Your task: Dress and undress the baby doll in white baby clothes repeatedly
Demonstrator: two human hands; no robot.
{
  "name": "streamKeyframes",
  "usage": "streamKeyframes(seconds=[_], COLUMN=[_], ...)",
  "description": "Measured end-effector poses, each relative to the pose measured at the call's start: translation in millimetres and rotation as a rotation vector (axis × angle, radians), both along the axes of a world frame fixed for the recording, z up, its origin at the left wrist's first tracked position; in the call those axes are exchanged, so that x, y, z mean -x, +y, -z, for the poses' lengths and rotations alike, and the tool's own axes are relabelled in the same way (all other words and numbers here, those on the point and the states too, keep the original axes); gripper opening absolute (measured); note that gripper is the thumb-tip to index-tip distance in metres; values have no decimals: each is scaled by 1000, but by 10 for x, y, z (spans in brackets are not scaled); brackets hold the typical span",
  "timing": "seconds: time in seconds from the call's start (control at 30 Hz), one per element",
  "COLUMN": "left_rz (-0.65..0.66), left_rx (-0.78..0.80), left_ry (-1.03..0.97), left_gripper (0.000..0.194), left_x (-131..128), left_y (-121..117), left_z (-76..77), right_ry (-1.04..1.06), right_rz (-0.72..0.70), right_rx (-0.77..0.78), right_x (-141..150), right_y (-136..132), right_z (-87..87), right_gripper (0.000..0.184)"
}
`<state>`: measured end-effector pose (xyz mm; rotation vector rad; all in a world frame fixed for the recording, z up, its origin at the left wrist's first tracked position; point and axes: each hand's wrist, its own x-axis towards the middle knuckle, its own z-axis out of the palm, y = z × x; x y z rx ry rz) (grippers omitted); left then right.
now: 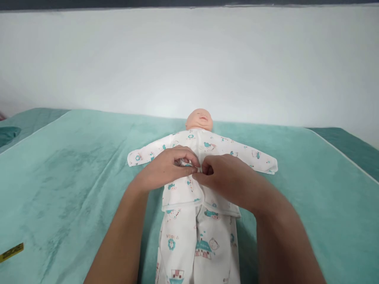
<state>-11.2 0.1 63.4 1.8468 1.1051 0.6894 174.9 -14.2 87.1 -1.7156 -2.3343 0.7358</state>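
Note:
A baby doll lies on its back on a teal blanket, head away from me, arms spread. It wears a white printed top and matching trousers. My left hand and my right hand meet over the doll's chest. Both hands are closed in a pinch on the front edges of the top where the two sides come together. The fastening between my fingertips is hidden.
The blanket covers a wide bed-like surface that ends at a white wall behind the doll. A darker teal cloth shows past the blanket's right edge. A yellow strip lies at the lower left.

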Motion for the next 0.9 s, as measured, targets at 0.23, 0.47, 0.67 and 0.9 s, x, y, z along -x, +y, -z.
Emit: streamKeyframes(seconds=[0.23, 0.47, 0.67, 0.9], left_rz=[-75, -91, -107, -110], left_rx=[31, 74, 111, 120], left_ry=[-70, -241, -263, -262], left_gripper=[8, 10, 13, 13], left_x=[-18, -39, -73, -72], left_y=[-8, -1, -3, 7], left_z=[38, 52, 81, 108], right_ry=[196, 739, 858, 924], right_rz=[-89, -147, -131, -107], right_rx=[196, 375, 405, 393], right_x=[-176, -314, -276, -282], right_y=[158, 288, 316, 357], right_z=[32, 183, 260, 337], right_gripper=[27, 26, 27, 25])
